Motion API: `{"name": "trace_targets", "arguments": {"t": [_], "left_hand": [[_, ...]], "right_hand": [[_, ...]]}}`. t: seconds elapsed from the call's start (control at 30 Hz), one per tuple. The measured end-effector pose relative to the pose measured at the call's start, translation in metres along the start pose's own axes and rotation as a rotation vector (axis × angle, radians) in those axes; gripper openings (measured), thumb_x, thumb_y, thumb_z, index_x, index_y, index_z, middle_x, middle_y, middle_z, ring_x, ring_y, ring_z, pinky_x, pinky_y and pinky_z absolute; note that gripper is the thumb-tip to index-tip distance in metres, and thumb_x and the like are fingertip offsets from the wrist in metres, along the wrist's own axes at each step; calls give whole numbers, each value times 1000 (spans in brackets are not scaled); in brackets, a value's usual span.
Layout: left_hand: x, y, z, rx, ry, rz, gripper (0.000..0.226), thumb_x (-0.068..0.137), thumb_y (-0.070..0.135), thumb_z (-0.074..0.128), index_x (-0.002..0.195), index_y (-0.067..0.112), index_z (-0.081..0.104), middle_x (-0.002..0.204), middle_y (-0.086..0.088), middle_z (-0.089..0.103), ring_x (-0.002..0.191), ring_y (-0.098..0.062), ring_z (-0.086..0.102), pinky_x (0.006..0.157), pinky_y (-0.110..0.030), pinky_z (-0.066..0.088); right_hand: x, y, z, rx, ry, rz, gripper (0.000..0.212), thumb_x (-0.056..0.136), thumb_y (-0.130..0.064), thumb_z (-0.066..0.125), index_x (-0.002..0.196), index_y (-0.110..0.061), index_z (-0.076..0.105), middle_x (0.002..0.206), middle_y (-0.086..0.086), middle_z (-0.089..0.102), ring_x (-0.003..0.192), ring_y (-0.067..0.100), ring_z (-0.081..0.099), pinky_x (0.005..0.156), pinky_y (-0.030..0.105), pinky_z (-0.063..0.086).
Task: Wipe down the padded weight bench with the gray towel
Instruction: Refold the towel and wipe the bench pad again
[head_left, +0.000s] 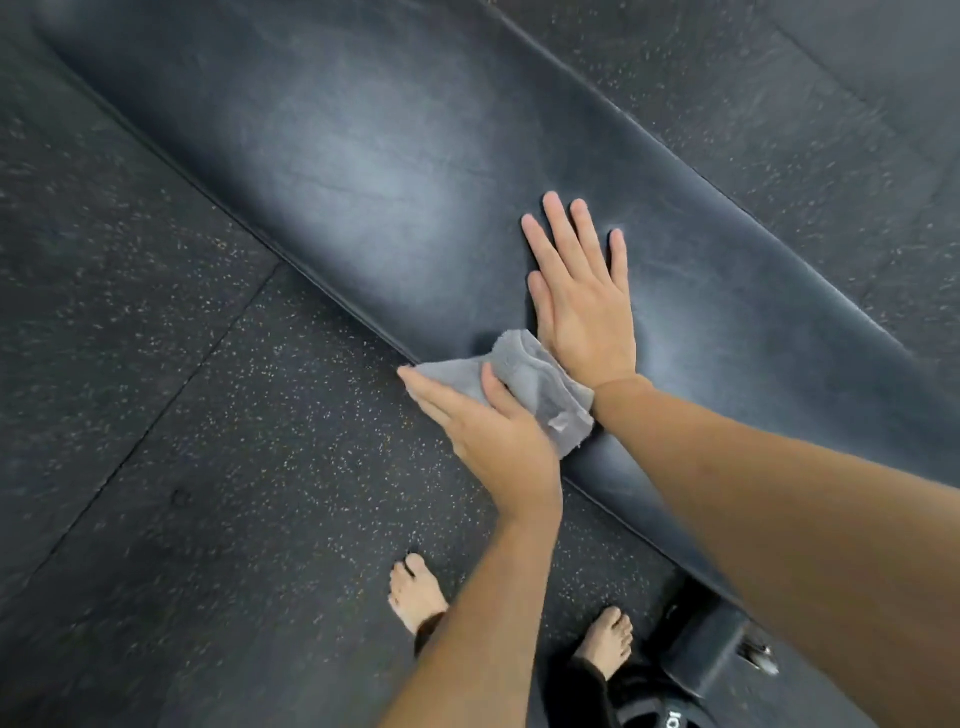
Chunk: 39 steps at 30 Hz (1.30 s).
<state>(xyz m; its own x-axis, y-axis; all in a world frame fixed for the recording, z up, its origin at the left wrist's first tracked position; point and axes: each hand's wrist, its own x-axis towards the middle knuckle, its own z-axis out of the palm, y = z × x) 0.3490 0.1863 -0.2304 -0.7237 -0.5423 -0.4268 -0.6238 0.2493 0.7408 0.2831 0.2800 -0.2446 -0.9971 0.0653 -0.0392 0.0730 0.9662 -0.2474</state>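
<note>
From the head camera, the bench (363, 171) runs as a long dark pad from far left to near right, and you stand on its near side with both arms reaching over it. Your left hand (488, 431) holds the towel (540, 384) — thumb laid over the top of the bunched gray cloth, fingers (421, 387) stretched along its near-left side, so the grip is closed on the towel rather than loose. The towel sits right at the pad's near edge, partly draped over the seam, which looks like the reason for that sideways hold: you can press cloth into the edge and the side wall at once.

Your right hand (582, 296) lies flat on the pad, fingers spread wide and holding nothing, its thumb side touching the towel's far end. It reads as a brace — weight taken on the pad so that you can lean over and so the bench stays put under the rubbing.

The far-left stretch of the pad shows a pale, hazy sheen; whether that is glare, damp or residue you cannot tell from here. Judging by where the towel lies, the edge is the part in hand, and the broad top away to the left may need passes.

Below, your bare feet (415, 597) stand on the speckled floor (208, 467), just beside the bench's foot (711, 649) at the near right.
</note>
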Motion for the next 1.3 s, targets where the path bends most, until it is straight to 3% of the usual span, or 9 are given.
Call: {"name": "trace_targets", "arguments": {"t": [0.17,0.27,0.37,0.43,0.7,0.87,1.03,1.17,1.3], "left_hand": [[11,-3,0,-160,-24,-26,72,108,29,45,163,6,3,170,-10,16,154,-21,21,104,0,15],[55,14,-11,-137,-9,-2,66,110,30,42,162,5,10,165,-13,31,151,-25,32,115,-21,26],[108,30,-24,-116,16,-6,50,109,32,42,150,4,32,145,-10,54,133,-25,53,105,-30,40],[103,25,-19,-126,-5,9,58,109,35,42,156,6,24,151,-11,50,137,-25,50,113,-34,39],[-95,-41,31,-251,7,90,72,109,29,45,162,4,5,171,-13,12,156,-22,18,109,-6,13],[-174,-90,44,71,-142,409,65,109,20,43,162,3,8,169,-22,-11,158,-36,7,126,-44,25],[-183,-107,37,400,-205,720,60,105,-1,43,159,-1,16,168,-25,11,156,-46,4,124,-60,20],[-202,-89,56,572,-734,1103,61,96,9,17,153,-7,32,161,-29,31,152,-46,22,125,-59,16],[-205,-43,57,554,-1168,1299,50,104,18,44,152,5,43,164,-12,34,156,-25,19,128,-53,6]], "right_hand": [[0,2,-1,45,1,-8,53,104,-26,28,155,-19,40,167,3,29,155,27,22,125,54,14],[-4,5,-4,63,10,-43,51,106,-23,29,156,-18,39,167,3,27,156,27,20,125,53,12],[-11,12,-8,105,-38,-83,49,108,-19,30,157,-17,37,168,3,24,156,26,17,126,49,8],[-21,20,-16,203,-83,-123,47,108,-13,34,154,-13,41,167,5,27,156,27,17,126,47,7],[-131,106,-50,592,-138,-7,42,106,-6,37,146,-8,51,157,1,45,153,18,26,126,28,15],[-188,135,-73,706,-131,130,40,108,-5,39,143,-13,56,139,-14,52,139,-6,34,109,1,20],[-214,149,-89,722,41,231,36,107,-8,40,135,-13,63,123,-6,68,111,1,58,96,5,37],[-225,158,-105,684,258,238,36,105,-5,38,130,-9,64,112,-4,69,96,3,62,89,14,44],[-240,169,-110,646,299,217,34,105,-9,42,134,-9,60,116,1,68,105,10,62,95,18,44]]}}
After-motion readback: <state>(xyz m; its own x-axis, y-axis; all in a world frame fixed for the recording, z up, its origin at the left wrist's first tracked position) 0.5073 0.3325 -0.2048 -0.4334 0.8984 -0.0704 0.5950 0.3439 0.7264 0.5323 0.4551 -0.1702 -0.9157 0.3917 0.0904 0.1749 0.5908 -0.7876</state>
